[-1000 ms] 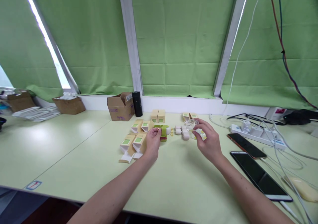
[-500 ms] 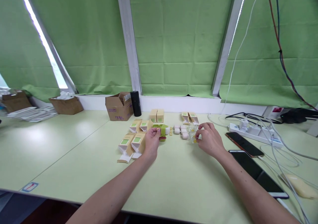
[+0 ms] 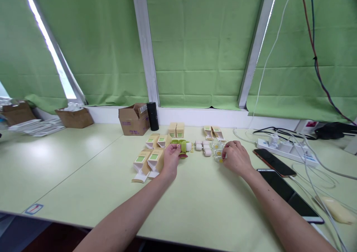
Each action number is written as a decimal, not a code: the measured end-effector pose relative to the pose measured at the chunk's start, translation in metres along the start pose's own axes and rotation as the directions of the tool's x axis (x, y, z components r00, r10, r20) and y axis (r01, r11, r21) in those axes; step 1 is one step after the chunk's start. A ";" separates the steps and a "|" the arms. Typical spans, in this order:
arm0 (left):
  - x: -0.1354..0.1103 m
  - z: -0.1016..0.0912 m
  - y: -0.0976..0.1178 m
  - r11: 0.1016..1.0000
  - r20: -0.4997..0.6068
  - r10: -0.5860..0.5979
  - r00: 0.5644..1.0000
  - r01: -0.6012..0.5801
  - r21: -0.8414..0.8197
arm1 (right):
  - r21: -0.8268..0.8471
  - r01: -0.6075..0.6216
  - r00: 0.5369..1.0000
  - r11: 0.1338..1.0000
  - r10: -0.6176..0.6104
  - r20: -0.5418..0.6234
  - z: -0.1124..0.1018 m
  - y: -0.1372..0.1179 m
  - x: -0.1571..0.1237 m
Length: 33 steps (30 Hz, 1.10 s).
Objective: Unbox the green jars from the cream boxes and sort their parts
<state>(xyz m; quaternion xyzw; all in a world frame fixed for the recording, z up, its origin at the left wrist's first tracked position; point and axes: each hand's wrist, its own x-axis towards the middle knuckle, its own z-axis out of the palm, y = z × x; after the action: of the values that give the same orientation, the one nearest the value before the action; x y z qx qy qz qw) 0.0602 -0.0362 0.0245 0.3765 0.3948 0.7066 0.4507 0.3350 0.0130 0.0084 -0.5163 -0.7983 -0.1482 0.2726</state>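
My left hand (image 3: 172,159) is closed in a pinch on a small green piece with a white end (image 3: 188,147). Other green pieces (image 3: 175,142) lie just behind it, and a dark red bit (image 3: 183,156) shows below. My right hand (image 3: 236,158) is closed, its curled fingertips at a group of clear plastic pieces (image 3: 216,147) with yellow marks; the fingers partly hide the one they grip. Between the hands lie several pale pink rounded pieces (image 3: 206,152) and tiny yellowish parts (image 3: 192,147). Open cream cartons (image 3: 156,159) with green labels lie beside my left hand.
Two cream cartons (image 3: 176,129) stand behind, and two more (image 3: 213,132) lie to their right. A cardboard box (image 3: 133,121) and a black cylinder (image 3: 152,117) are by the wall. To the right are a power strip (image 3: 287,151), two phones (image 3: 290,194) and loose cables.
My right hand has lowered slightly and its fingers have drawn together at the clear pieces. The left hand keeps its hold on the green piece, almost unmoved.
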 end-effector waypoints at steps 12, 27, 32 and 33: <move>-0.002 0.002 0.000 0.996 0.065 -0.073 0.995 0.077 -0.050 | 0.206 0.167 0.961 0.964 -0.112 -0.255 -0.023 -0.044 0.001; -0.015 0.010 0.002 0.962 0.183 -0.271 0.945 0.262 0.071 | 0.403 0.403 0.895 0.822 -0.262 -0.361 -0.012 -0.084 -0.013; -0.019 0.011 0.002 0.947 0.217 -0.309 0.926 0.279 0.159 | 0.389 0.417 0.894 0.822 -0.292 -0.341 -0.011 -0.086 -0.012; -0.019 0.011 0.002 0.945 0.227 -0.314 0.922 0.280 0.169 | 0.389 0.417 0.894 0.821 -0.295 -0.336 -0.011 -0.086 -0.012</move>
<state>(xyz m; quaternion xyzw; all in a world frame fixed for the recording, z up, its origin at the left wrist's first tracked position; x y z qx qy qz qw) 0.0754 -0.0524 0.0272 0.4278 0.4336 0.5486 0.5728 0.2642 -0.0384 0.0144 -0.2549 -0.8502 -0.0742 0.4546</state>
